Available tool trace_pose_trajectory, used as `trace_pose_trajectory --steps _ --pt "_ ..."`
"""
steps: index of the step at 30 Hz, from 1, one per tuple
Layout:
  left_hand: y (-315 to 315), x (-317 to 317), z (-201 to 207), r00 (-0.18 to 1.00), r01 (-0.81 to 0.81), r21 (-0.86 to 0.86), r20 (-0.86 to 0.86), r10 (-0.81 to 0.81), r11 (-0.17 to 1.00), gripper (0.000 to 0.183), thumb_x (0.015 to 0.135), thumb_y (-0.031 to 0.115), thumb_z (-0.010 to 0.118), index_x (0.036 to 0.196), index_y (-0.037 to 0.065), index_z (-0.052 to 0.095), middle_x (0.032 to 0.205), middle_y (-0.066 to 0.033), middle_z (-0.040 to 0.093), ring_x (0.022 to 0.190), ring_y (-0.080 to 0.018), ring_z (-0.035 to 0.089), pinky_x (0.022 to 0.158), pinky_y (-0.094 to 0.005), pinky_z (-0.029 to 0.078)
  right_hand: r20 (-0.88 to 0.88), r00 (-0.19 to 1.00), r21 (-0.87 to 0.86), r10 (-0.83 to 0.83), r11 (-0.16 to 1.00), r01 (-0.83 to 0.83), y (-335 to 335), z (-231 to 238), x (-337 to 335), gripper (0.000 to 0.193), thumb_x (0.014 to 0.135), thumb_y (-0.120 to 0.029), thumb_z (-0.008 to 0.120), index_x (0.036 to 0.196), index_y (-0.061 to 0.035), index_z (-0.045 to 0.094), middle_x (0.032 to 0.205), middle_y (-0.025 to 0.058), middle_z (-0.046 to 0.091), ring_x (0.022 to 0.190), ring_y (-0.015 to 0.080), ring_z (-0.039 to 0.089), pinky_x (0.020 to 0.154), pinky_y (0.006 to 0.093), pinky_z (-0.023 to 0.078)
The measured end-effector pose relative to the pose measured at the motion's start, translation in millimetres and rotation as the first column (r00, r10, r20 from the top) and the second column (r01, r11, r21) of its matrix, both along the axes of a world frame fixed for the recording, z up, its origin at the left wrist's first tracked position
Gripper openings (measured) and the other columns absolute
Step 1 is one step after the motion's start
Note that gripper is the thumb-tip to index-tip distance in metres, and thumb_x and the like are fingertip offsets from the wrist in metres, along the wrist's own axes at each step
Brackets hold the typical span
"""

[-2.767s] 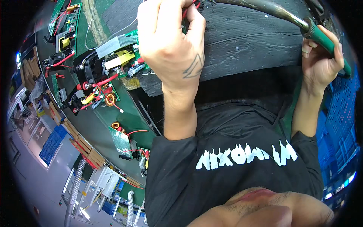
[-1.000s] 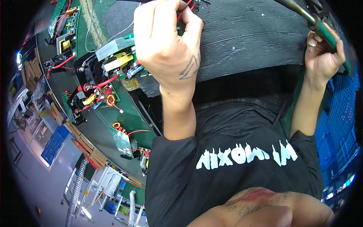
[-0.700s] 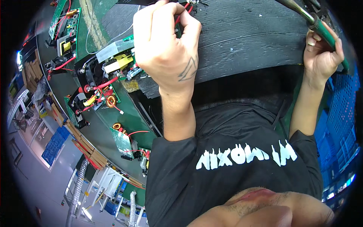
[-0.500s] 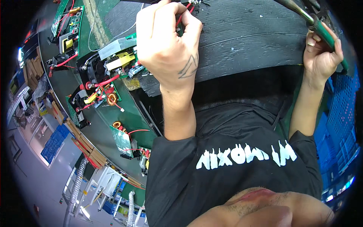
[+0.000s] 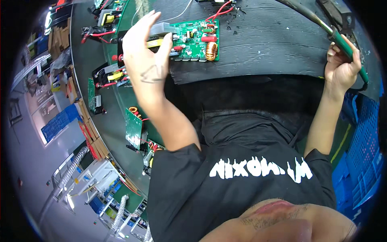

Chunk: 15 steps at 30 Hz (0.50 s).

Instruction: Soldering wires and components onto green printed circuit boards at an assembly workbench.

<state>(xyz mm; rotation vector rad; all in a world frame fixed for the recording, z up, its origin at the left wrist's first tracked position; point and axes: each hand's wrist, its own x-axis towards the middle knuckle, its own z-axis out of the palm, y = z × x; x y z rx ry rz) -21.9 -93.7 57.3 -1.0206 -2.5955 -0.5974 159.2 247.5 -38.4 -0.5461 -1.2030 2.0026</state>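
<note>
- Left hand (image 5: 147,56): raised at 11 o'clock, fingers spread wide, holding nothing; it hides the left end of the green circuit board (image 5: 197,39).
- Circuit board: flat on the dark bench (image 5: 274,44) at 12 o'clock.
- Right hand (image 5: 342,66): at 2 o'clock, wrapped around a green-handled tool (image 5: 347,50); tip cut off at the rim.

To your far left, brown cardboard boxes (image 5: 93,139) stand stacked along the conveyor edge; beside them a blue rectangular printed sign (image 5: 60,123) hangs tilted.
</note>
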Motion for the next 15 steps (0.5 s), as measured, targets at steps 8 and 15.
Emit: trace_pose_trajectory --steps 8,15 --pt "6 -53 8 0.969 0.242 -0.434 0.16 -0.19 0.868 0.034 0.069 0.018 0.075 0.099 0.007 0.066 0.089 -0.013 0.064 0.086 -0.0295 0.061 0.079 -0.0363 0.048 -0.046 0.999 0.055 -0.015 0.998 0.017 -1 4 3 0.043 0.092 -0.033 0.045 0.102 0.0042 0.064 0.074 0.0108 0.062 0.062 0.015 0.055 0.054 0.0233 0.042" --pt "-13 -44 41 0.958 0.27 -0.594 0.084 -0.275 0.758 0.029 0.07 0.019 0.075 0.095 0.007 0.068 0.084 -0.0118 0.064 0.085 -0.0296 0.062 0.077 -0.0369 0.049 -0.068 0.998 0.063 -0.008 0.998 0.012 -9 0 -6 0.042 0.094 -0.034 0.046 0.102 0.0034 0.064 0.071 0.0089 0.062 0.059 0.0154 0.057 0.053 0.0239 0.043"
